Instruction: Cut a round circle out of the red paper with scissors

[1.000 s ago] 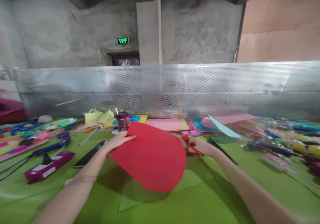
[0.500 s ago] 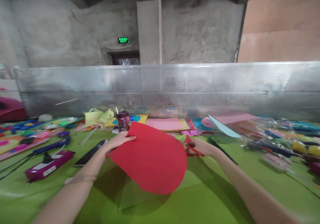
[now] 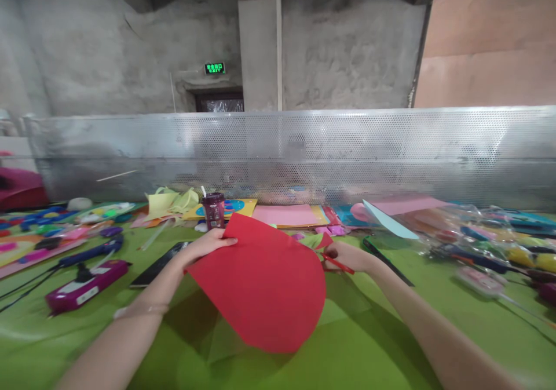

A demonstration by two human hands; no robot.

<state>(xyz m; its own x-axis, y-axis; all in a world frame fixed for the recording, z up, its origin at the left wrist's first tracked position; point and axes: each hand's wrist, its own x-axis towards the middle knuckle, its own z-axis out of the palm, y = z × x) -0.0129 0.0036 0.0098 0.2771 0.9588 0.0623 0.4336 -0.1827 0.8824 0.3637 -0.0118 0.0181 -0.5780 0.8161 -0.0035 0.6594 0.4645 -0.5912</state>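
Observation:
A large red paper sheet (image 3: 264, 285) with a rounded right edge hangs in front of me above the green table. My left hand (image 3: 207, 244) pinches its upper left edge, thumb on top and the other fingers mostly hidden behind. At the sheet's upper right edge, my right hand (image 3: 345, 255) is closed around red-handled scissors (image 3: 341, 263). The blades are largely hidden by the paper and my fingers. A small red flap of paper (image 3: 325, 240) stands up beside the scissors, and whether it is still joined to the sheet I cannot tell.
A dark cup with a straw (image 3: 214, 210) stands behind my left hand. A purple power strip (image 3: 87, 285) and a black flat object (image 3: 160, 265) lie to the left. Coloured papers (image 3: 284, 215) line the back before a perforated metal barrier (image 3: 295, 146). Plastic-wrapped items (image 3: 482, 233) crowd the right.
The red sheet's lower edge has dropped slightly toward me. My right hand and the scissors have shifted very little, and the left hand keeps its hold.

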